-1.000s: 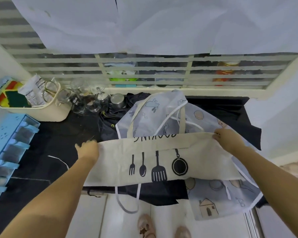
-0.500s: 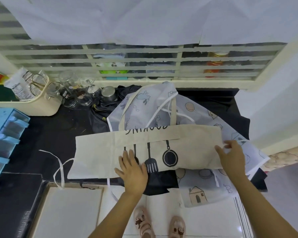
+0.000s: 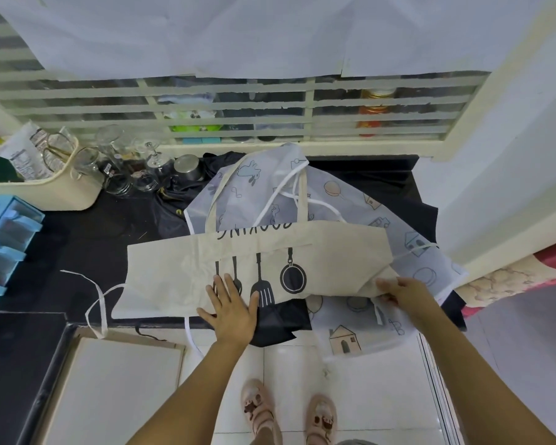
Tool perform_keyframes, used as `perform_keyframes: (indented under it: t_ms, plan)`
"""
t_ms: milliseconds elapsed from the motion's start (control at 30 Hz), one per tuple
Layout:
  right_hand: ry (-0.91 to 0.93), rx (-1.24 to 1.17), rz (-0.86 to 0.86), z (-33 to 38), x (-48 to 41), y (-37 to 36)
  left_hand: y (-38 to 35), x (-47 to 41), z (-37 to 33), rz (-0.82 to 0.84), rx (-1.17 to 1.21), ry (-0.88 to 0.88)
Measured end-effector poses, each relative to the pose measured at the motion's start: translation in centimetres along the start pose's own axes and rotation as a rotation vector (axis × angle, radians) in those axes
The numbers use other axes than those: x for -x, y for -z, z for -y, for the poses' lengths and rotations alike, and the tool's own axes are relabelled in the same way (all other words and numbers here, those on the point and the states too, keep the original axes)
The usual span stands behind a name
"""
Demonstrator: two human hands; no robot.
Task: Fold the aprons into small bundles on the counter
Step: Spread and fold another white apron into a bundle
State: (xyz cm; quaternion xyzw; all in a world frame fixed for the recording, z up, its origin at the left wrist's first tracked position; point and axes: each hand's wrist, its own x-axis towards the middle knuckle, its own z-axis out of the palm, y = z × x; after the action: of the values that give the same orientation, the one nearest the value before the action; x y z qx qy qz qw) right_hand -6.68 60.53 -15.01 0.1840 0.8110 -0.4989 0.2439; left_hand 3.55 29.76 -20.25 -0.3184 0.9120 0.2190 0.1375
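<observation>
Two hands have shifted along the cream apron (image 3: 180, 268), a folded strip at the front edge of the counter (image 3: 87, 232): left hand (image 3: 230, 308) now flat mid-strip, fingers spread, right hand (image 3: 405, 292) pinching its right corner, so a crosswise fold seems next.

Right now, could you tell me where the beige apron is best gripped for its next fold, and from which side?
Probably at the right end of the beige apron, from the right: it lies as a long flat band, the left hand presses its middle, and the right hand pinches that loose end.
</observation>
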Motion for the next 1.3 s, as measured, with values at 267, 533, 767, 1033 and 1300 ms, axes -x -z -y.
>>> perform_keyframes:
  t_ms: [267, 533, 767, 1033, 1300]
  plan:
    - [0.099, 0.182, -0.06, 1.6, -1.3, 3.7, 0.5, 0.6, 1.1, 0.085, -0.211, -0.087]
    - [0.497, 0.441, -0.288, 2.7, 1.2, -4.6, 0.9, 0.2, 0.9, 0.174, -0.217, -0.085]
    - [0.85, 0.891, 0.224, 2.1, 4.5, -19.4, 1.0, 0.7, 4.3, 0.045, -0.06, -0.265]
    - [0.672, 1.034, 0.229, 0.5, 3.1, -20.5, 5.6, 0.5, 9.7, -0.415, 1.09, 0.508]
    - [0.731, 0.848, 0.069, 2.4, 4.3, -20.7, 8.0, -0.9, 12.1, 0.072, 1.457, 0.756]
